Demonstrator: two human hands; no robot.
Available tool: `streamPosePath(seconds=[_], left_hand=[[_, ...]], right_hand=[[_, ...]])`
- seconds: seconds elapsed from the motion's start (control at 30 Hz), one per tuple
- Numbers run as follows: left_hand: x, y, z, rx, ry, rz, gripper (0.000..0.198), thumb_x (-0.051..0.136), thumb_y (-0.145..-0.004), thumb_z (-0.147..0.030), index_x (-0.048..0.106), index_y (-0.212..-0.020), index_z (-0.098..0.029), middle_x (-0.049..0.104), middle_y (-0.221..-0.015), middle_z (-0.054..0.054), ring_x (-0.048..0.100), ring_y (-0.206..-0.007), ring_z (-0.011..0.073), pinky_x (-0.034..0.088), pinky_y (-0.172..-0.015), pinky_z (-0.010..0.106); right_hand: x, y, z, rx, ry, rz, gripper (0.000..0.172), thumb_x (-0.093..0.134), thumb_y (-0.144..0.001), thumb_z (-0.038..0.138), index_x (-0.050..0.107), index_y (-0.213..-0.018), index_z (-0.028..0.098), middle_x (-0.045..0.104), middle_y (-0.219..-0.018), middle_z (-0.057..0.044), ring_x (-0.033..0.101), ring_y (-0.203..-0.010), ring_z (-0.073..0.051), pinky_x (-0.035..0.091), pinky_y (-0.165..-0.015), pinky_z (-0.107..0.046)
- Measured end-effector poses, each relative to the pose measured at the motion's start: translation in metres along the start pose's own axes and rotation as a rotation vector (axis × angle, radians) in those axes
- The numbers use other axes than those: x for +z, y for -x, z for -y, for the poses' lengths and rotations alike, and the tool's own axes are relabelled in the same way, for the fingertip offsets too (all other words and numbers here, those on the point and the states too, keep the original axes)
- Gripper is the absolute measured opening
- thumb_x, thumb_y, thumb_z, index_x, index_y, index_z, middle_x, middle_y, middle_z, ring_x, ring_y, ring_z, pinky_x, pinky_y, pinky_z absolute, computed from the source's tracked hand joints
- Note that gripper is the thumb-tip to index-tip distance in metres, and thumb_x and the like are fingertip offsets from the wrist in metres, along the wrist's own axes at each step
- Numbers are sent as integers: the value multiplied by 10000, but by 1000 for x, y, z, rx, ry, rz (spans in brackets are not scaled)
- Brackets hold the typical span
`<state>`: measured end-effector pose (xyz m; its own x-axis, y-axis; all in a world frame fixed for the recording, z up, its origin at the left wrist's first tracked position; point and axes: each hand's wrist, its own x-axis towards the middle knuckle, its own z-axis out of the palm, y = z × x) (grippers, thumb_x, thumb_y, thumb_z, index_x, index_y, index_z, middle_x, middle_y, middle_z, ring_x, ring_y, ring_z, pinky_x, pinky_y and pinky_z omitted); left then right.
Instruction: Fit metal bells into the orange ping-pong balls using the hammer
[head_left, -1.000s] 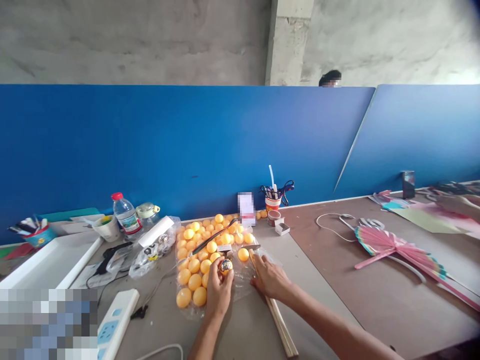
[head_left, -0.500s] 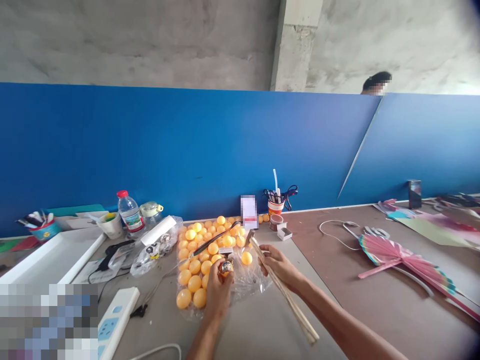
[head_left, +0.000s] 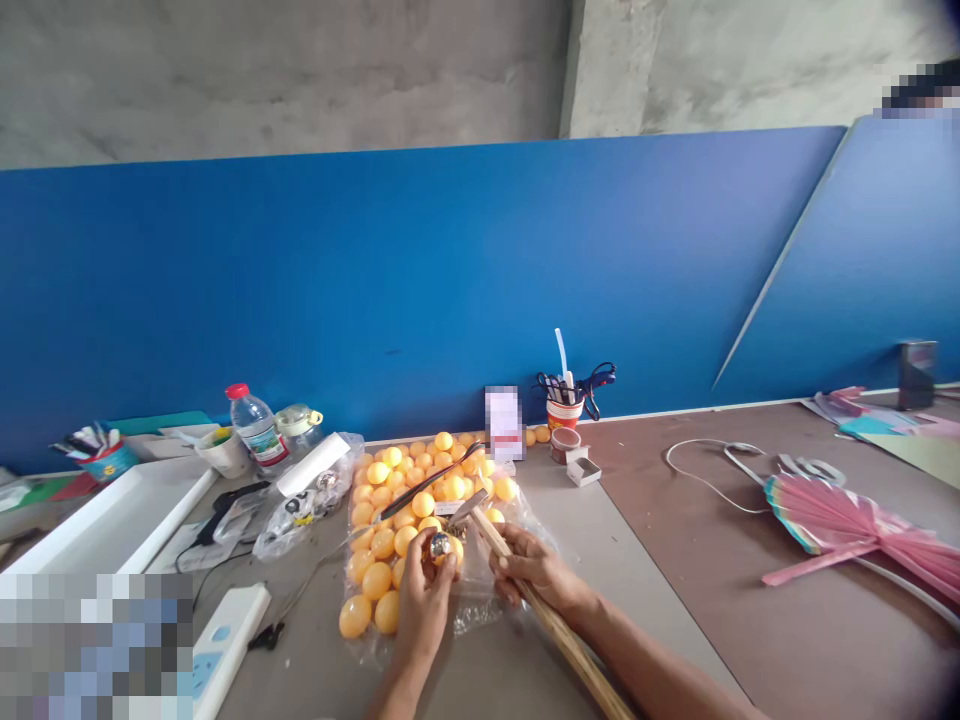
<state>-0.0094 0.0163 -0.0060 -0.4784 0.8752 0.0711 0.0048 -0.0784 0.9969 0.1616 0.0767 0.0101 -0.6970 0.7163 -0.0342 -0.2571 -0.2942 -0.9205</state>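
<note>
My left hand (head_left: 424, 595) is closed, thumb and fingers pinching a small shiny silver ball (head_left: 440, 545) in front of the orange balls. In my right hand (head_left: 536, 565) is a hammer (head_left: 551, 620), gripped partway along its wooden handle. The hammer's metal head (head_left: 468, 508) points away from me, just above and to the right of the shiny ball and apart from it. Under and behind both hands lies a clear plastic bag of several orange ping-pong balls (head_left: 376, 580). A dark, slender tool (head_left: 427, 485) rests across the balls.
A power strip (head_left: 229, 640) and a white tray (head_left: 142, 510) lie at left. Behind them stand a water bottle (head_left: 253, 425) and a glass jar (head_left: 298, 425). A cup of tools (head_left: 564, 412) stands by the blue partition (head_left: 375, 270). A pink paper fan (head_left: 832, 515) lies at right.
My right hand has brought the hammer left and lower, its head now close to the shiny ball. My left hand still holds the ball, slightly further left. The view has shifted.
</note>
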Motion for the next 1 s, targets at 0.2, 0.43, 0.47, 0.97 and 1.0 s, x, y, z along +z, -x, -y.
streamPosePath(seconds=[0.2,0.43,0.47,0.97,1.0], left_hand=[[1,-1,3,-33,6,17,550,724,-702,-508,563,-1124,-193,686,-997,84,689,-788,204,588,-701,335],[2,4,-9,51,-90,33,465,719,-703,-501,635,-1045,-197,698,-885,64,671,-744,201,567,-677,321],[1,4,-9,59,-97,20,472,727,-691,-501,642,-1045,-200,702,-898,68,675,-759,207,567,-680,321],[1,3,-7,15,-234,101,514,636,-740,-514,596,-1099,-150,683,-845,58,625,-641,188,538,-653,354],[1,4,-8,13,-260,110,504,622,-754,-507,592,-1107,-149,679,-829,50,615,-626,181,533,-640,347]], right_hand=[[2,2,1,-24,28,-4,428,706,-690,358,580,-1075,220,513,-610,71,407,-389,-69,300,-442,-238],[3,8,-1,68,-1,112,363,702,-670,319,588,-991,194,560,-534,77,407,-333,-59,370,-462,-237],[4,9,-2,98,47,95,330,697,-674,301,593,-969,195,568,-540,70,406,-338,-60,327,-418,-217],[2,13,7,94,53,132,413,697,-715,278,587,-1094,157,585,-534,77,415,-335,-48,300,-379,-179],[0,14,9,60,-33,165,450,716,-716,303,582,-1117,148,588,-534,75,420,-330,-47,336,-413,-191]])
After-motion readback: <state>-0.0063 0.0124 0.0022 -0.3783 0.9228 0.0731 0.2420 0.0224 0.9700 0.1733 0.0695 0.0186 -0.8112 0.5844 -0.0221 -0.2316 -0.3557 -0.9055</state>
